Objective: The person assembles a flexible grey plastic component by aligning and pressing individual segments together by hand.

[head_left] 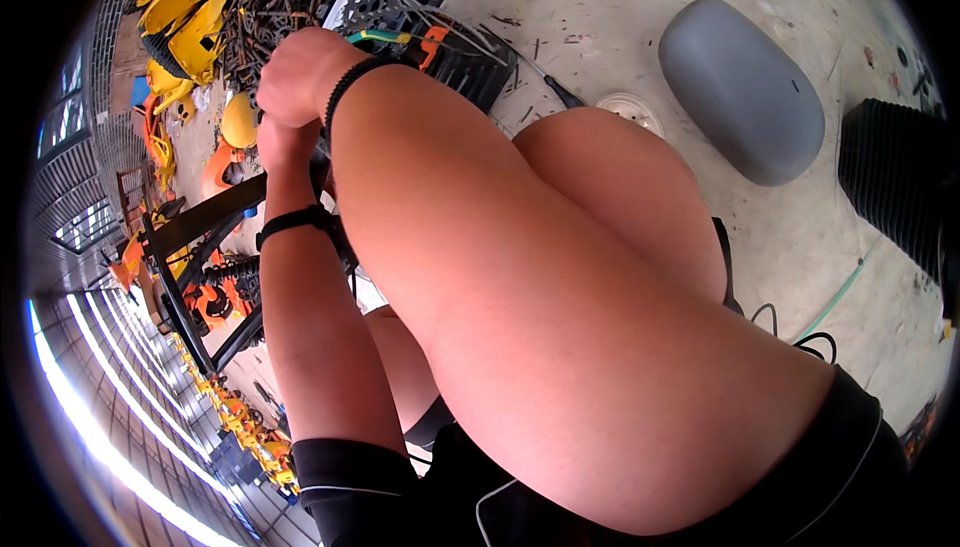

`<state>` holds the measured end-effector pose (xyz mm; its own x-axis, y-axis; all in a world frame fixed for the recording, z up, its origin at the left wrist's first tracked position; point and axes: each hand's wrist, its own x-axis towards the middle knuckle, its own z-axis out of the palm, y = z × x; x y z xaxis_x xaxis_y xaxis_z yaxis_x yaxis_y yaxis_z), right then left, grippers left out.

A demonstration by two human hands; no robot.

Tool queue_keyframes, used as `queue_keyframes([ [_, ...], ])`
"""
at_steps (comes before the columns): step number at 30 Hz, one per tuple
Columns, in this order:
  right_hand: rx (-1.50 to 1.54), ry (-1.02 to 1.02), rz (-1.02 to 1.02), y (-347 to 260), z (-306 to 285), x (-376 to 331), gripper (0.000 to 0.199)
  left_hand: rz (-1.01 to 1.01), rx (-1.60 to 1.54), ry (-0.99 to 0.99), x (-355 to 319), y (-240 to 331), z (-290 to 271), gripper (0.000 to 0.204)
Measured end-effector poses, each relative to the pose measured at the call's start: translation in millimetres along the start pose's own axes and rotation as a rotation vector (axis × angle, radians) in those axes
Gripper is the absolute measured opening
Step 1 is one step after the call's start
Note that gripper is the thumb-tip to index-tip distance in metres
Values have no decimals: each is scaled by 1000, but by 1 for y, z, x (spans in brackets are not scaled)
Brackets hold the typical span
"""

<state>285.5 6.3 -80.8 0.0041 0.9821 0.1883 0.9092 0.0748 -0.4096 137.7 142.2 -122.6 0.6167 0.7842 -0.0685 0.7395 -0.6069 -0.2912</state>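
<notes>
Both my arms reach to the upper left, where the hands meet beside a black metal frame. My right hand is closed, its fingers curled; whatever it grips is hidden behind the hand. Just below it and touching it is my left hand, whose fingers I cannot see. A dark part shows in a sliver between the forearms, too covered to name. Past the right wrist are a tool with a green and yellow handle and an orange-handled tool.
A heap of rusty chains and yellow plastic panels lie at the far left. On the concrete floor sit a grey rounded object, a white round dish and a black ribbed object. A black-handled tool lies near my knee.
</notes>
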Motion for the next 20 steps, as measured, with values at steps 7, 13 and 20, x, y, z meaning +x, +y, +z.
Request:
queue_keyframes([
  [7, 65, 51, -42, 7, 7, 0, 28, 42, 18, 236, 5, -26, -15, 34],
  [13, -99, 25, -156, -4, 9, 4, 26, 138, 94, 483, -7, -78, -22, 34],
  [20, -203, 21, -259, -9, -8, 3, 24, 156, -32, 836, 3, -70, -42, 32],
])
